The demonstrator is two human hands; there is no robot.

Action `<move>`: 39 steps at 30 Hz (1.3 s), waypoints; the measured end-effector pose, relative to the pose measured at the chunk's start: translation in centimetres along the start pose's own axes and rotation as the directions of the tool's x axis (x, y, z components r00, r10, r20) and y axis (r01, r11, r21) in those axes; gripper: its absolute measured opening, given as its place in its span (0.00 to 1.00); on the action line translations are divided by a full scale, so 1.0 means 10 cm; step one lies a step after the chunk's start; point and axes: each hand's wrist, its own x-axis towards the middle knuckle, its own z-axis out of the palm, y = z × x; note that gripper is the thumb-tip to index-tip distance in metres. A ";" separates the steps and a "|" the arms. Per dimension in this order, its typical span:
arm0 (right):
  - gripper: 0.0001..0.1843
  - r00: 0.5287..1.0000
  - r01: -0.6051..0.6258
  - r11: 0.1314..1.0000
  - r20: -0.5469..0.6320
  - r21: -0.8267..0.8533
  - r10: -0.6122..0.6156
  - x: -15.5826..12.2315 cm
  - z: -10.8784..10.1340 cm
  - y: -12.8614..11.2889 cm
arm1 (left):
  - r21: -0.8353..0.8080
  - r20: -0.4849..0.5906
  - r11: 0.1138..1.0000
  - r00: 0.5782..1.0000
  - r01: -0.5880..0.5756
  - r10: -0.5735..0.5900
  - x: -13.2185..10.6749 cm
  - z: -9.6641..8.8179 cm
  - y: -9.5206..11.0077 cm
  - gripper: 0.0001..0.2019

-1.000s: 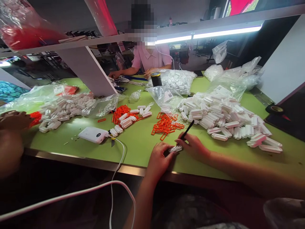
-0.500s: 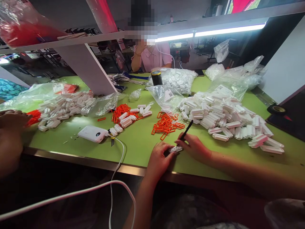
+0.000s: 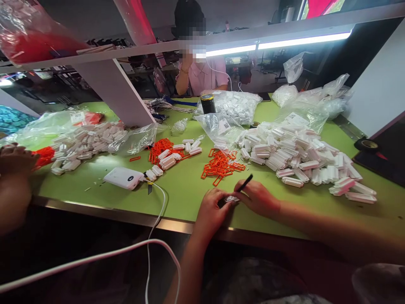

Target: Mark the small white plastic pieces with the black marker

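Note:
Near the table's front edge, my left hand (image 3: 214, 207) is closed around a small white connector housing (image 3: 232, 199) with rows of holes. My right hand (image 3: 257, 198) pinches a slim black pen-like tool (image 3: 244, 183), which leans to the right at its upper end. The tool's lower tip is hidden by my fingers, beside the housing. Just beyond my hands lies a heap of orange rectangular frames (image 3: 218, 166). To the right spreads a large pile of white connector housings (image 3: 294, 154).
A white power bank (image 3: 123, 177) with a white cable (image 3: 163, 198) lies left of my hands. More orange frames (image 3: 160, 150) and white housings sit behind it. At far left is another person's hand (image 3: 17, 158). Across the table, a person (image 3: 204, 78) sits behind a black can (image 3: 207, 103) and plastic bags.
My right hand has shifted slightly left and the black tool has tilted lower, closer to flat. My left hand stays in place with the housing. The other person's hand at far left has moved slightly.

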 end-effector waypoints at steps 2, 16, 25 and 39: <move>0.20 0.990 -0.138 0.987 -0.006 0.085 0.139 0.00 0.00 0.02 | -0.005 0.002 1.000 1.000 -0.002 0.002 0.00 0.00 0.01 0.04; 0.19 0.956 -0.285 0.934 -0.010 0.217 0.294 0.02 -0.01 -0.01 | -0.024 -0.002 1.000 1.000 0.001 -0.001 0.00 -0.01 0.02 0.05; 0.19 0.955 -0.290 0.937 -0.003 0.195 0.297 0.01 0.02 0.01 | -0.027 -0.011 1.000 1.000 -0.001 0.001 -0.01 0.01 0.01 0.05; 0.14 0.975 -0.218 0.965 -0.003 0.150 0.220 0.01 0.04 0.00 | -0.013 0.001 1.000 1.000 0.001 -0.001 0.00 0.00 0.02 0.05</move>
